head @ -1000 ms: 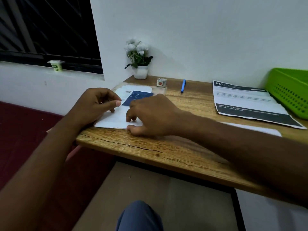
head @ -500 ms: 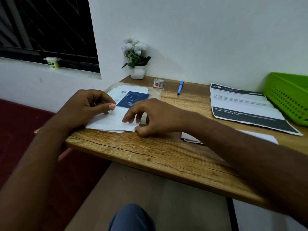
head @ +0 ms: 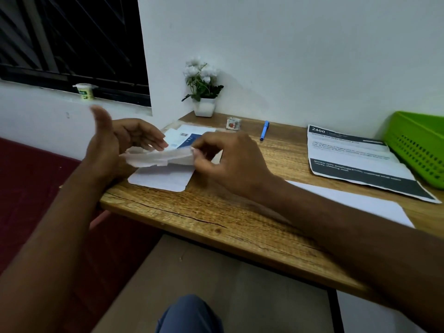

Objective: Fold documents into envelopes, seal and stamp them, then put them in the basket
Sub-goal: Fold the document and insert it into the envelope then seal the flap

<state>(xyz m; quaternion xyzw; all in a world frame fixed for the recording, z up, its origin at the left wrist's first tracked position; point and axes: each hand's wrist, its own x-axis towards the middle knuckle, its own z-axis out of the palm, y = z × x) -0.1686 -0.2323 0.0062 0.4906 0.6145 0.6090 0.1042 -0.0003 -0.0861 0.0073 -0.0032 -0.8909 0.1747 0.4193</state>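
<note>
Right hand [head: 228, 164] pinching one end of a white folded paper [head: 158, 156] held just above the wooden table [head: 216, 212], left hand [head: 120, 140] spread wide, thumb up, blurred, perhaps touching its other end, white envelope [head: 161, 180] flat beneath, green basket [head: 418, 150] far right.

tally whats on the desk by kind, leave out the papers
potted plant: 1
small box: 1
pen: 1
basket: 1
total: 4
</note>
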